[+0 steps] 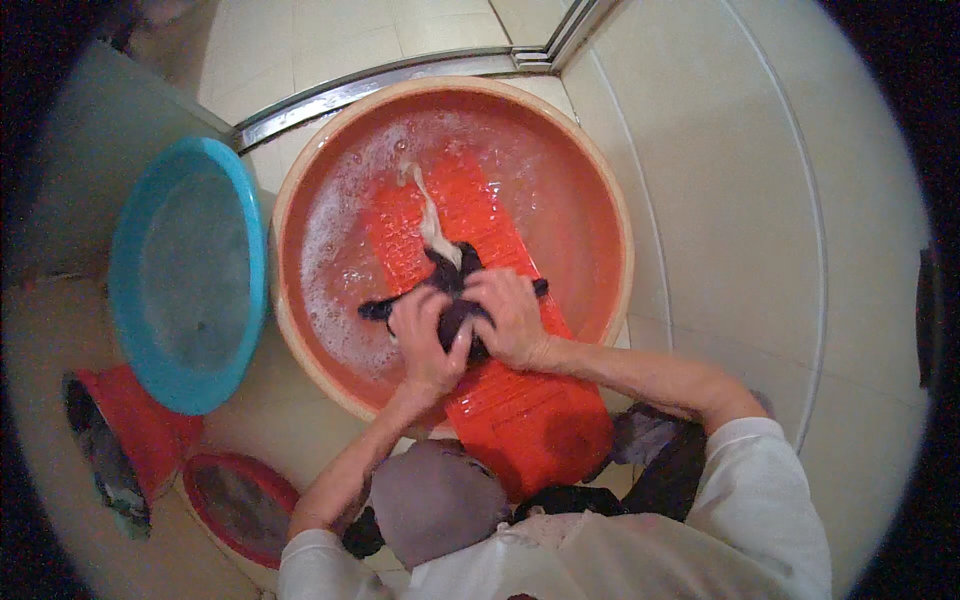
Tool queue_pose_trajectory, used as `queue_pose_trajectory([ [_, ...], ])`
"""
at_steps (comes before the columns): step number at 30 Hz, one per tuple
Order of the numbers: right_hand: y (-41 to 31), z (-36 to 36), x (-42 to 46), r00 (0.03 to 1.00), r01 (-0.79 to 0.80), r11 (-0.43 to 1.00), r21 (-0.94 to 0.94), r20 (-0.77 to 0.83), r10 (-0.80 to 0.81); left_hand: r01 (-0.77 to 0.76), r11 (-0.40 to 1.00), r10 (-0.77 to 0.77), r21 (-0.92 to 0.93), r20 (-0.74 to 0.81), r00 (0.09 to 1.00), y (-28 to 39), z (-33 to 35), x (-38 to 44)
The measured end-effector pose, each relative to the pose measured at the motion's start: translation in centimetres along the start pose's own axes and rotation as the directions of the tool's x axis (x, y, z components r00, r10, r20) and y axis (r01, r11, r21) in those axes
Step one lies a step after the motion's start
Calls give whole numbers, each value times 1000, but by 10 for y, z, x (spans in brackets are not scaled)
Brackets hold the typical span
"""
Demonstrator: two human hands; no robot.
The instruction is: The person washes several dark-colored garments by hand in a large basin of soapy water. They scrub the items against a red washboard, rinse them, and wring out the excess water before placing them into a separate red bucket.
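Observation:
A red plastic washboard (547, 420) slants from near my lap into a large orange basin (626, 262) of sudsy water. On the washboard lies a bunched dark wet cloth (461, 319), with dark ends sticking out to both sides. A twisted whitish strip of cloth (431, 225) trails from it towards the far side of the basin. My left hand (427, 334) grips the dark cloth from the left, fingers curled into it. From the right, my right hand (506, 315) grips the same cloth, close beside the left. Both hands are slightly blurred.
A blue basin (257, 262) with cloudy water stands to the left. Below it are a tipped red bucket (142, 427) with dark cloth at its mouth and a small red basin (289, 495). A metal door track (375, 82) runs beyond the orange basin; a tiled wall (735, 225) rises at right.

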State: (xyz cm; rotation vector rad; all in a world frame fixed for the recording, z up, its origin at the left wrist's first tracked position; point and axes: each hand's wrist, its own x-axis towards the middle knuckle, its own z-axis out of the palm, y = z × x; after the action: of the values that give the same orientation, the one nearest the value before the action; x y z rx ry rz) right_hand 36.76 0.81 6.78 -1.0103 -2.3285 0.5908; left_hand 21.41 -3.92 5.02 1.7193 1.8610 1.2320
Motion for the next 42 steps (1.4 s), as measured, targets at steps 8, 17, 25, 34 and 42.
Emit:
queue_pose_trajectory([
  [8,90,11,107,812,-526,788,320,-89,578,429,879,-433,-208,28,901,2,-16,119],
  [17,173,-13,43,497,-658,-160,736,584,642,156,984,-165,84,113,980,-99,-52,64],
  [25,36,19,119,924,-381,907,180,52,378,528,817,-481,-233,229,846,-45,-3,90],
  [34,41,53,109,884,-458,889,30,-94,458,277,921,-280,275,-29,960,-64,27,96],
  [42,7,6,44,949,-308,947,95,95,299,67,992,-45,-107,193,980,-42,5,27],
])
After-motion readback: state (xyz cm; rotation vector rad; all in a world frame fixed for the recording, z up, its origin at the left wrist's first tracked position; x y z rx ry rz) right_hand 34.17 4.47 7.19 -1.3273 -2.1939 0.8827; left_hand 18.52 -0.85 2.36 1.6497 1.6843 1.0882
